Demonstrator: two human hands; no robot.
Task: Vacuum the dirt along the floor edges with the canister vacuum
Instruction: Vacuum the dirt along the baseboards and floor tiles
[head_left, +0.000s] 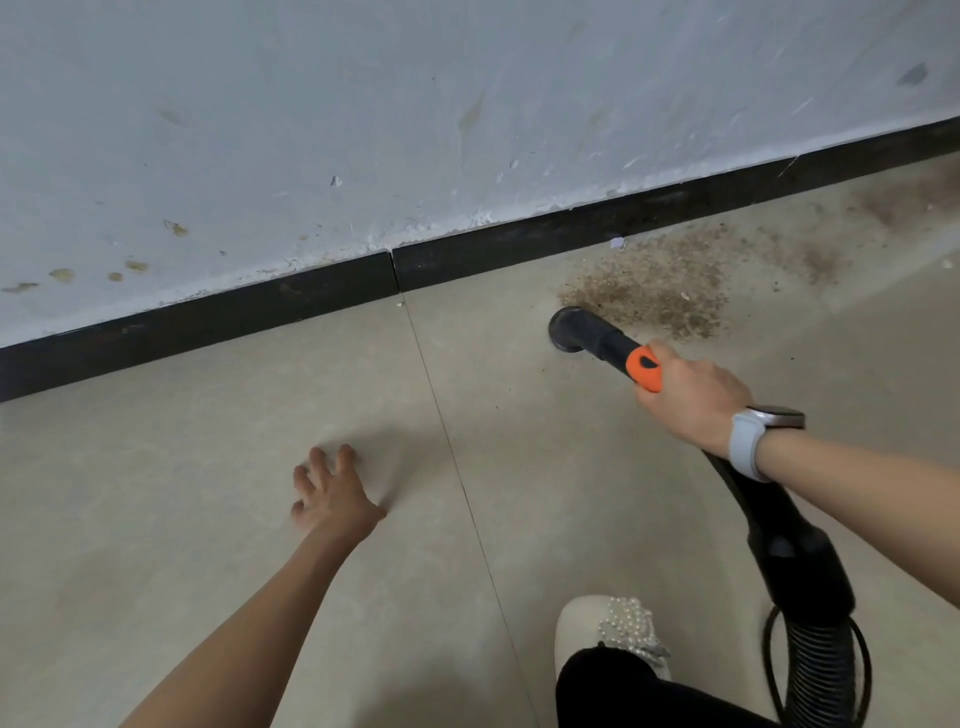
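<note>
A person's right hand (691, 395) wraps its fingers around the vacuum wand (621, 351) just behind an orange collar (645, 370), the forearm reaching in from the right edge of the view with a pale-strapped watch (753, 441) on the wrist. The left hand (332, 491) stretches forward over the beige tiled floor (208, 519), fingers spread and loosely bent, holding nothing — whether it touches the tile cannot be told.

The wand's long axis runs from lower right to upper left, slanting down toward the floor and the black skirting board (571, 228). At its tip, a round black nozzle (571, 330) sits at floor level at the near-left edge of a patch of brown dirt (654, 293), which spreads along the foot of the skirting toward the right. The nozzle lies ahead of the right hand and well to the right of the left one, a tile joint running between the two hands.

Behind the gripping hand, the black tube curves down into a ribbed hose (823, 670) that leaves the view at the bottom right. Beside the hose, a cream shoe (582, 623) trimmed with pearl beads is planted on the floor, a black trouser leg (623, 696) above it. The scuffed, stained white wall (363, 104) rises above the skirting — a fainter smear of dirt continues toward the far right corner of the floor.
</note>
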